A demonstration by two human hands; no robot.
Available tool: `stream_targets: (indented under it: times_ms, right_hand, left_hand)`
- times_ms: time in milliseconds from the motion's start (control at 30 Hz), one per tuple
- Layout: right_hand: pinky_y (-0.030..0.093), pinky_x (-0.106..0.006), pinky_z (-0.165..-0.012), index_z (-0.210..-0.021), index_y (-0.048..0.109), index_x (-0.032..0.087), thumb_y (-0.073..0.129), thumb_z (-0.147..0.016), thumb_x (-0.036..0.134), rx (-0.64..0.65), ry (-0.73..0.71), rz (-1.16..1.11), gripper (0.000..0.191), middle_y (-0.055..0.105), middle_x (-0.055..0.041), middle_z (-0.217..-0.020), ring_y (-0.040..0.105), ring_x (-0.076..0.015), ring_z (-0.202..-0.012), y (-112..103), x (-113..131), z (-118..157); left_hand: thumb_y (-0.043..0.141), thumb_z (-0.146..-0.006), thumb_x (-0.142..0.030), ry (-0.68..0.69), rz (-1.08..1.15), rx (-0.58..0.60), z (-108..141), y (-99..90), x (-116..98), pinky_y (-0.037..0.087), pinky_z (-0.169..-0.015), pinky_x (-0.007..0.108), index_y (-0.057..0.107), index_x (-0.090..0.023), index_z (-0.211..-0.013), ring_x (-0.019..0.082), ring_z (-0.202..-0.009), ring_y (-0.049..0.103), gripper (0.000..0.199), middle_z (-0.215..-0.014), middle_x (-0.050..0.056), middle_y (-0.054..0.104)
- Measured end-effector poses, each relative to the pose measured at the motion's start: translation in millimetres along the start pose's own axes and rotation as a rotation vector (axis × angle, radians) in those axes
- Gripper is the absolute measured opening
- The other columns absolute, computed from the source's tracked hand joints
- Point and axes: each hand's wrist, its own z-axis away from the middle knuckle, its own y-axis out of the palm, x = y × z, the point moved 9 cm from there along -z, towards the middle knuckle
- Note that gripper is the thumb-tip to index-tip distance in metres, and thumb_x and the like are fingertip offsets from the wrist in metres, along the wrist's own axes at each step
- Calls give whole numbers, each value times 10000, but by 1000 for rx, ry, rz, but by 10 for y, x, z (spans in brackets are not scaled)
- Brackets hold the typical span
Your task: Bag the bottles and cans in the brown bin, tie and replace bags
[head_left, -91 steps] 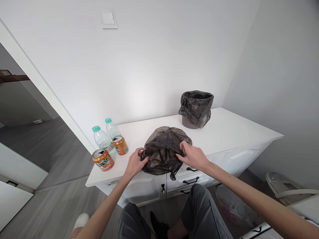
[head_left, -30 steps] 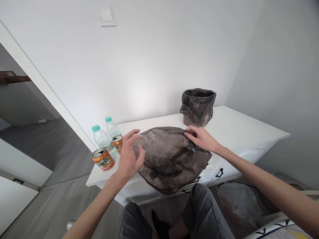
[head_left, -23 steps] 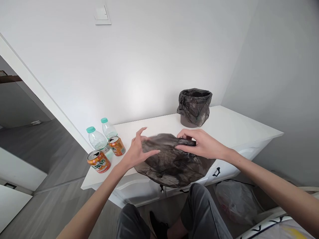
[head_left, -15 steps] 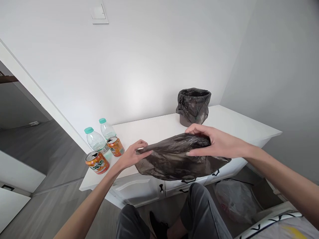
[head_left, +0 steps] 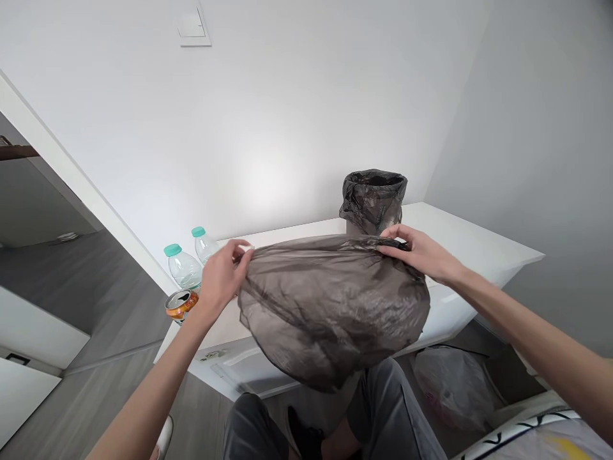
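Observation:
A thin, dark translucent plastic garbage bag (head_left: 330,313) hangs spread between my two hands, above the front edge of the white cabinet top. My left hand (head_left: 224,271) pinches its upper left edge between thumb and fingers. At the upper right edge, my right hand (head_left: 416,250) grips a gathered fold of the same bag. Behind my right hand stands a small trash can (head_left: 373,201) lined with a similar dark bag folded over its rim. Left of my left hand is an opened orange can (head_left: 181,305), partly covered by my forearm.
Two clear bottles with teal caps, a nearer bottle (head_left: 182,267) and a farther bottle (head_left: 204,246), stand on the left end of the white cabinet top (head_left: 460,236). Below right, a clear plastic bag (head_left: 453,383) lies on the floor. A wall rises directly behind the cabinet.
Both hands have risen, and the bag is stretched wider and hangs lower. My left hand moved left and up, now hiding the second orange can. My right hand shifted slightly right.

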Motion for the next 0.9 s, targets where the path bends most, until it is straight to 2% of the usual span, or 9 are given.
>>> stream_targets:
  times_ms: [100,167,267,333,467,600,667,767,900]
  right_hand:
    - [498,-351,-889,-1080,655,221,705,-880,556,-241,35,-27,393,716,-65,-1119,650,-240,-1007,61,-507,-158]
    - [481,-362,-953,-1022,646,207,710,-855,451,-351,134,-39,302,726,-62,-1058,659,-240,-1022,158,-894,-244]
    - [521,-333,-852,-1004,621,202,696,-809,347,-443,364,-50,254,728,-60,-975,681,-234,-933,315,-1428,-288]
    - [532,-327,-759,-1011,605,200,682,-796,327,-472,459,-43,262,718,-59,-896,684,-236,-839,391,-1647,-275]
    - [524,-310,-659,-1062,582,209,661,-785,305,-509,574,-20,303,702,-54,-838,675,-233,-765,463,-1882,-195]
    - [527,-287,-609,-1109,566,222,654,-792,313,-478,616,-17,342,716,-62,-872,691,-224,-777,481,-1959,-133]
    - [534,-290,-614,-1123,569,219,669,-787,319,-441,616,-11,364,725,-70,-888,700,-228,-790,450,-1956,-104]
    - [549,-298,-663,-1139,585,213,692,-781,327,-381,590,6,391,742,-76,-952,711,-233,-847,337,-1912,-56]
    - [561,-320,-746,-1129,627,199,730,-785,337,-305,536,38,384,752,-92,-1023,715,-241,-906,99,-1846,-2]
  left_hand:
    - [533,-990,-334,233,-76,-190,51,-208,-476,509,-968,448,632,-203,-1168,287,-1098,640,242,-1136,121,690]
    - [516,-996,-267,414,-8,-196,216,-206,-845,494,-1034,449,610,-224,-1178,268,-1160,632,209,-1196,119,678]
    - [557,-986,-282,640,107,10,571,36,-1262,479,-1089,430,576,-253,-1231,247,-1224,627,247,-1271,107,676]
    - [636,-942,-370,733,124,198,823,292,-1378,440,-1150,448,522,-245,-1351,272,-1350,559,442,-1409,132,624]
    - [790,-789,-547,805,36,515,1205,886,-1283,282,-1263,531,333,-213,-1563,353,-1538,345,960,-1645,164,409]
    - [901,-699,-502,725,-88,603,1296,1403,-1015,193,-1293,557,184,-234,-1640,380,-1574,272,1213,-1714,150,278]
    - [891,-742,-404,677,-117,601,1300,1602,-890,220,-1289,534,138,-247,-1653,354,-1573,288,1192,-1716,137,280]
    - [766,-855,-255,627,-129,598,1334,1825,-706,267,-1277,499,145,-251,-1656,300,-1579,290,1014,-1713,110,297]
    - [542,-855,-27,602,-138,551,1410,1939,-466,275,-1283,475,228,-259,-1647,238,-1597,244,883,-1712,46,309]
